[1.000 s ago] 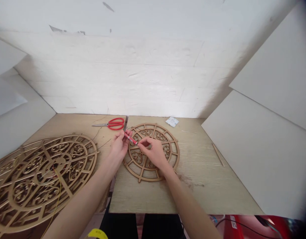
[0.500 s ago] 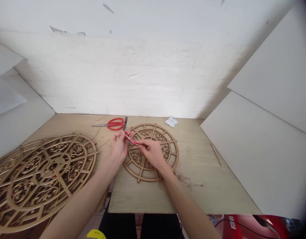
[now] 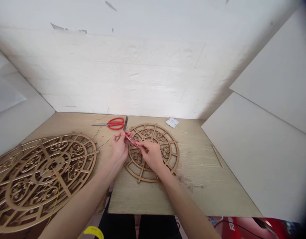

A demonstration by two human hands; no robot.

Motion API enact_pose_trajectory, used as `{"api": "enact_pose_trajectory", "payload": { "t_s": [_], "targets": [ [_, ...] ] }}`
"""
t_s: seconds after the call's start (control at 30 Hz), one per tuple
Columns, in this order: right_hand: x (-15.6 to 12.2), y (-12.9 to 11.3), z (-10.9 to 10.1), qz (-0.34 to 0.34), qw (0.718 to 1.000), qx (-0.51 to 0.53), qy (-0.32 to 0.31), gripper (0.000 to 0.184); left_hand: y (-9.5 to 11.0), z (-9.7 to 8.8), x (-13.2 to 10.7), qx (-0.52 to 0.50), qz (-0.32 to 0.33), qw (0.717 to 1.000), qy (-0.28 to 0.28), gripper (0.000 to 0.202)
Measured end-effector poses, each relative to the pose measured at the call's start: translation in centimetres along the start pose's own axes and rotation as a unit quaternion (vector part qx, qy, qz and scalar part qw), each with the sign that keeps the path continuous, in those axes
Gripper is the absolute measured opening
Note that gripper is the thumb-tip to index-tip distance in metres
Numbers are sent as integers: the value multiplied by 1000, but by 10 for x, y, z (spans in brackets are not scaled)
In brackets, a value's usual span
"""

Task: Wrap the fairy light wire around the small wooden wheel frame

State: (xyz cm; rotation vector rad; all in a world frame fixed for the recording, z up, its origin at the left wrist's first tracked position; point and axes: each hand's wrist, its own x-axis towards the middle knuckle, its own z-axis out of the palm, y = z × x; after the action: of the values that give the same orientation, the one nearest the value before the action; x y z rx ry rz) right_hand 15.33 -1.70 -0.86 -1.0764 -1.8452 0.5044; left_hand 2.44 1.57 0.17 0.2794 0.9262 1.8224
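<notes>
A slim red tube with white markings point(image 3: 131, 139) is held slantwise between my two hands. My left hand point(image 3: 119, 147) pinches its upper left end, thumb on top. The fingers of my right hand point(image 3: 152, 153) are closed around the lower right end. Directly below lies a round gold-brown openwork panel point(image 3: 176, 156) with scroll patterns, flat on the table and partly covered by my hands. A dark thin wire point(image 3: 104, 143) runs from near my left hand toward the left.
Red-handled scissors point(image 3: 115, 123) lie behind my left hand. Similar round panels point(image 3: 93, 162) are stacked on the left, with a yellow wire point(image 3: 58, 189) across them. A small white packet point(image 3: 172, 122) and a thin stick point(image 3: 217, 156) rest farther right. White boards point(image 3: 262, 149) stand at the right.
Both hands keep their hold on the red tube in almost the same place. The view has shifted slightly.
</notes>
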Motion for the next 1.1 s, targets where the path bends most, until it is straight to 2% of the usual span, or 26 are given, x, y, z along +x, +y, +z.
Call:
{"api": "enact_pose_trajectory", "payload": {
  "t_s": [0.13,0.3,0.43,0.53,0.6,0.7,0.8,0.83,0.93,1.03,1.1],
  "targets": [
    [-2,0,2,-14,999,-30,9,24,0,0,1,-5,7,1000,2,23],
    [0,1,-1,-18,1000,-1,-5,23,-1,-2,2,-16,0,1000,-12,21],
    [5,-2,-11,-14,998,34,-50,23,-2,-2,2,-24,-25,999,-10,21],
    [10,-5,-26,14,993,83,-77,19,0,0,1,-30,-47,998,-16,19],
    [12,-4,-37,46,988,136,-52,16,2,1,1,-31,-58,997,-29,20],
    [15,6,-51,94,973,209,31,19,7,1,4,-29,-63,997,-44,25],
    [16,25,-63,116,969,196,93,22,11,0,8,-42,-63,995,-57,27],
    [16,32,-66,115,975,167,88,22,12,-1,10,-45,-64,995,-62,27],
    [15,46,-71,107,994,30,2,30,11,-2,14,-39,-68,995,-68,25],
    [14,50,-71,115,987,-78,-84,39,6,-5,15,-21,-54,995,-87,18],
    [13,49,-70,123,981,-97,-117,37,4,-7,15,-6,-37,993,-116,13]
  ]
}}
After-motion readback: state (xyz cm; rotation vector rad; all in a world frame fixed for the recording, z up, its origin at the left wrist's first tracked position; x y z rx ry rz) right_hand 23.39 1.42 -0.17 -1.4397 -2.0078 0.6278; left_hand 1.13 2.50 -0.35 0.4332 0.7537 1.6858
